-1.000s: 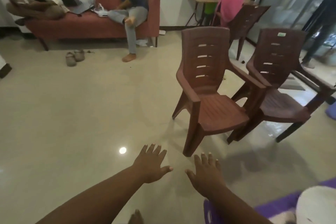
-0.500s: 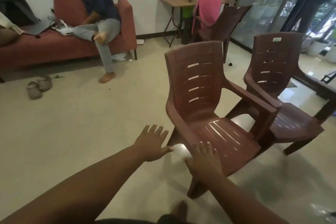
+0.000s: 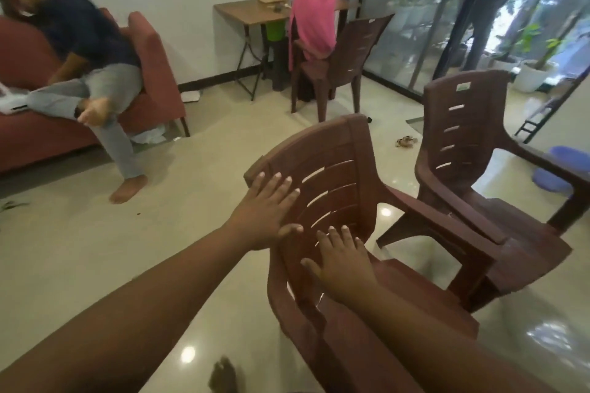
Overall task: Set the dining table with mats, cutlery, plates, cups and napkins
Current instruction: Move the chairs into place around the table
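Reaching forward, both arms have closed on the nearest brown plastic chair; left hand and right hand stay flat-fingered, gripping nothing. No tableware in sight, so setting waits.

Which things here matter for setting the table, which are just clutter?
In play:
left hand and right hand, fingers straight, over the near brown chair

Lying about:
second brown chair
red sofa
small wooden table
sandals on the floor

No mats, cutlery, plates, cups or napkins in view.
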